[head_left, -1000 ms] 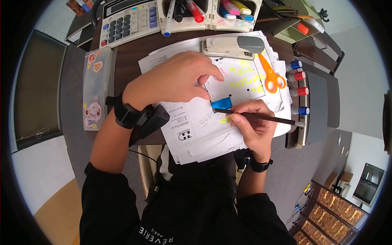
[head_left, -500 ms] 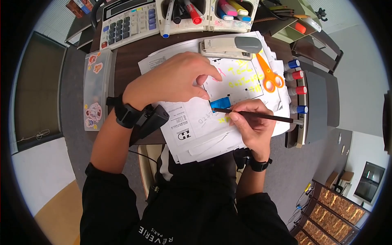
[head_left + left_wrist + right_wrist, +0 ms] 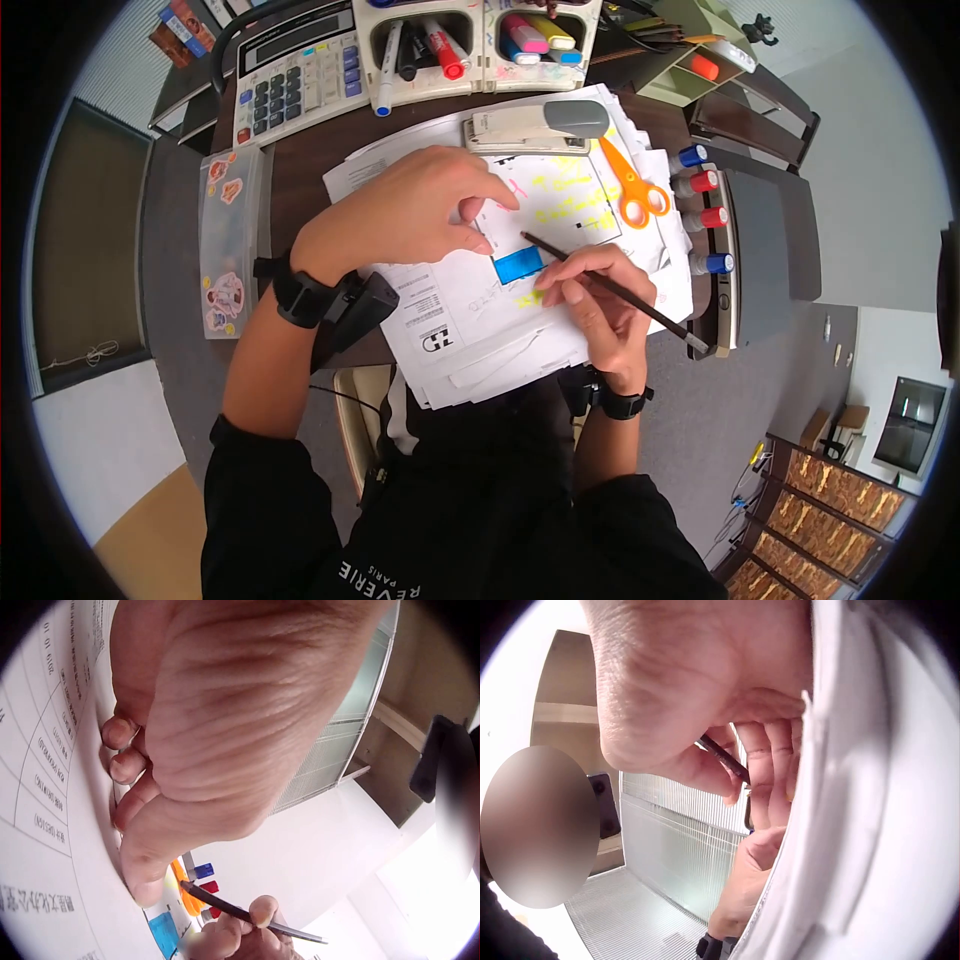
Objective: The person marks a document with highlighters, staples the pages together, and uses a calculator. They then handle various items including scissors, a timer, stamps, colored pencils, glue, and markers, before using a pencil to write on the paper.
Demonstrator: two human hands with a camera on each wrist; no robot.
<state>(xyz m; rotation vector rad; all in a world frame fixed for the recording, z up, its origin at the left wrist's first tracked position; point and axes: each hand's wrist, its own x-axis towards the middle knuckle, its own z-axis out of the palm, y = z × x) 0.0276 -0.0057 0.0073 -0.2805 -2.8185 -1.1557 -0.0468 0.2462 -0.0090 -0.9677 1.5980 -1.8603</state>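
Printed papers (image 3: 430,370) lie in a stack on the desk. On the top sheet rests a small blue rectangular piece (image 3: 518,265), with faint pencilled digits just below it. My left hand (image 3: 405,215) rests on the sheet, thumb and forefinger apart and the thumb tip close to the blue piece. My right hand (image 3: 610,310) pinches a dark pencil (image 3: 668,324), its tip pointing past the blue piece toward the far side. In the left wrist view the pencil (image 3: 232,910) appears above the sheet; in the right wrist view fingers partly hide it.
A stapler (image 3: 525,128) and orange scissors (image 3: 628,185) lie on the papers' far part. Beyond stand a calculator (image 3: 300,85) and a marker holder (image 3: 425,85). Red and blue capped bottles (image 3: 705,218) line the right side, and a stickered clear case (image 3: 225,245) the left.
The pencil's tip has come away from the blue piece's lower edge and swung farther up the sheet, so the pencil slants more. The left hand keeps its pose while the head view shifts slightly.
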